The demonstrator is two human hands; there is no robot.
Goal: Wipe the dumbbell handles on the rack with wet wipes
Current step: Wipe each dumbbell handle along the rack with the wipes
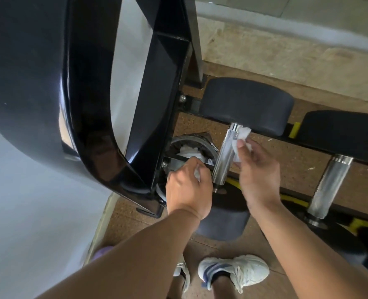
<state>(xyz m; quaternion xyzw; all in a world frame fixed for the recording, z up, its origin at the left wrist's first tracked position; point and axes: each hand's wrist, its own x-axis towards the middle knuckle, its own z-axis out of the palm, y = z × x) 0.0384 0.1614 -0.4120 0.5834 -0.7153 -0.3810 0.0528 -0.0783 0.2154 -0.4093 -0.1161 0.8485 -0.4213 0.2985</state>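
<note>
A dumbbell with a chrome knurled handle [225, 154] and dark round heads lies across the black rack rails [321, 145]. My right hand [258, 171] pinches a white wet wipe [240, 140] against the upper right side of that handle. My left hand [187, 190] is curled round another small white wipe [197, 174], just left of the handle's lower end. A second dumbbell's chrome handle [327, 186] lies to the right, untouched.
A bin [209, 143] lined with a dark bag and holding used white wipes sits behind the rack's lower rail. The rack's glossy black curved frame [88, 104] fills the upper left. My white sneakers [234, 271] stand on the speckled brown floor below.
</note>
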